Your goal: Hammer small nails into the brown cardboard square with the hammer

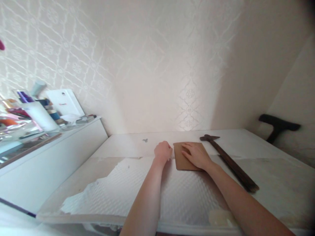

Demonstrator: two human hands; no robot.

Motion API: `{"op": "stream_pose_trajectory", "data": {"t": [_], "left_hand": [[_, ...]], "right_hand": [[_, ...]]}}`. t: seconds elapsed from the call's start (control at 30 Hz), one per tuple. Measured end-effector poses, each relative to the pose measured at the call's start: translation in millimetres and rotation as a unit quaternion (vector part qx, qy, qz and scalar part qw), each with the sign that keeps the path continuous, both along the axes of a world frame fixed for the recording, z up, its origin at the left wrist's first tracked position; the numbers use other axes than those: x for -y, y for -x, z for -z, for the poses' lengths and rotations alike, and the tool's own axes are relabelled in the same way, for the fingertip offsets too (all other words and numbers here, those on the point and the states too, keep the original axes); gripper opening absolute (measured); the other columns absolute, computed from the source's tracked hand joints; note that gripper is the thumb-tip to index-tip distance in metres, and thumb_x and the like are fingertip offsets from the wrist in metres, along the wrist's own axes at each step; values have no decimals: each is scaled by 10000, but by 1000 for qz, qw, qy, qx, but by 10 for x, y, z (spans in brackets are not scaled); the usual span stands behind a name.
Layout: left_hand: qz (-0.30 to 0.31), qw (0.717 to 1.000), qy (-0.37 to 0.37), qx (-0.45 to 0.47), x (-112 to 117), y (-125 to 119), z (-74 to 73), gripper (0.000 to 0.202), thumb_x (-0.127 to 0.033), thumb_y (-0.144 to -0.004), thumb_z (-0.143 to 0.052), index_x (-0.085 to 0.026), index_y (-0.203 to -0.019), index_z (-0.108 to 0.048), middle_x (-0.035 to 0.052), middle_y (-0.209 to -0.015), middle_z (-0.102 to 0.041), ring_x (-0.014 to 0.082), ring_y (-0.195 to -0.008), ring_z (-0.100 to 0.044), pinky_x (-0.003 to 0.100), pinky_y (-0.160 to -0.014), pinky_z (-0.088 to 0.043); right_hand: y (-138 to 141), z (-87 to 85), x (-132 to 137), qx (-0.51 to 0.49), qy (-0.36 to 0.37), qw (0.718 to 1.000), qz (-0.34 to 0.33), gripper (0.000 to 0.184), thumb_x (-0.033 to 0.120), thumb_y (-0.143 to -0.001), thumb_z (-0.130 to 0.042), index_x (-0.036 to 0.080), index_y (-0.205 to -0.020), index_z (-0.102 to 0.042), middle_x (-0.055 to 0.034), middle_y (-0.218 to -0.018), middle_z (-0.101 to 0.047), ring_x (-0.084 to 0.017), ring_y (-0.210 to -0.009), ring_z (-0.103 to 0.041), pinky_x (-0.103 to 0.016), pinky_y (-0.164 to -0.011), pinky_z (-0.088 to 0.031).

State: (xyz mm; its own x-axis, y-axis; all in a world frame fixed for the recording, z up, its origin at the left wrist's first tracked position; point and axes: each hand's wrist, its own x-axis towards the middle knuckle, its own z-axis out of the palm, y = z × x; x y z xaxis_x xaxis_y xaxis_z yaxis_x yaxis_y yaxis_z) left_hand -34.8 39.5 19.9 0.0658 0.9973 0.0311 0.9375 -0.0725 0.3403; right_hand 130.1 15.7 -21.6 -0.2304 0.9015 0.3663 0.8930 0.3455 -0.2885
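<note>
A thin brown rectangular piece (pixel 182 162), like cardboard or fibreboard, lies flat on the white worn tabletop (pixel 123 139). My right hand (pixel 195 154) rests on top of it with fingers stretched out and slightly spread. Just beside its left edge is my left hand (pixel 163 150), fingers curled closed; anything inside them is hidden. To the right of the brown piece lies a hammer (pixel 233 162) with a dark wooden handle, its head toward the wall. A small heap of grey metal bits, perhaps nails (pixel 145 140), sits beyond my left hand.
White textured paper-like covering (pixel 105 190) with a ragged edge lies on the near tabletop. At left stands a white cabinet (pixel 81 141) crowded with bottles and a white box (pixel 65 103). A black T-shaped handle (pixel 278 124) rises at right. The patterned wall bounds the back.
</note>
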Motion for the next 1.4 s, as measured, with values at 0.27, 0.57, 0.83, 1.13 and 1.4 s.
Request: {"op": "stream_pose_trajectory", "data": {"t": [0.27,0.57,0.83,1.13,1.4], "left_hand": [[24,998,-34,48,-12,-2,-4,218,-296,-737,-522,-176,-840,-673,97,-900,-673,191,-847,-604,253,-731,-439],[50,945,63,316,-82,-56,98,233,-270,-732,-546,-121,-863,-666,38,-666,-632,64,-473,-482,174,-450,-385],[23,920,100,379,-27,-22,88,241,-277,-691,-612,-103,-844,-680,-25,-466,-487,32,-384,-361,165,-390,-285],[57,966,20,250,-188,-2,202,235,-288,-715,-572,-165,-872,-697,48,-768,-678,110,-651,-579,196,-590,-433],[69,973,-10,221,-166,-11,193,197,-269,-681,-607,-173,-826,-702,40,-778,-689,121,-711,-604,197,-649,-440]], "right_hand": [[11,-40,44,16,8,1000,-3,367,325,-830,-433,147,-1118,-574,-132,-1210,-519,-238,-1108,-458,-382,-934,-325],[32,-80,75,8,25,999,-23,354,311,-814,-456,171,-1118,-575,-113,-1204,-526,-232,-1100,-463,-370,-931,-324],[36,-99,91,19,25,999,-22,373,313,-816,-441,166,-1136,-564,-110,-1212,-521,-235,-1102,-461,-368,-933,-321],[53,-117,104,28,24,999,-24,369,315,-817,-440,155,-1121,-576,-115,-1204,-528,-233,-1101,-463,-355,-932,-322],[47,-130,117,29,18,999,-32,376,325,-820,-437,166,-1132,-573,-108,-1201,-532,-232,-1101,-464,-352,-929,-325]]}}
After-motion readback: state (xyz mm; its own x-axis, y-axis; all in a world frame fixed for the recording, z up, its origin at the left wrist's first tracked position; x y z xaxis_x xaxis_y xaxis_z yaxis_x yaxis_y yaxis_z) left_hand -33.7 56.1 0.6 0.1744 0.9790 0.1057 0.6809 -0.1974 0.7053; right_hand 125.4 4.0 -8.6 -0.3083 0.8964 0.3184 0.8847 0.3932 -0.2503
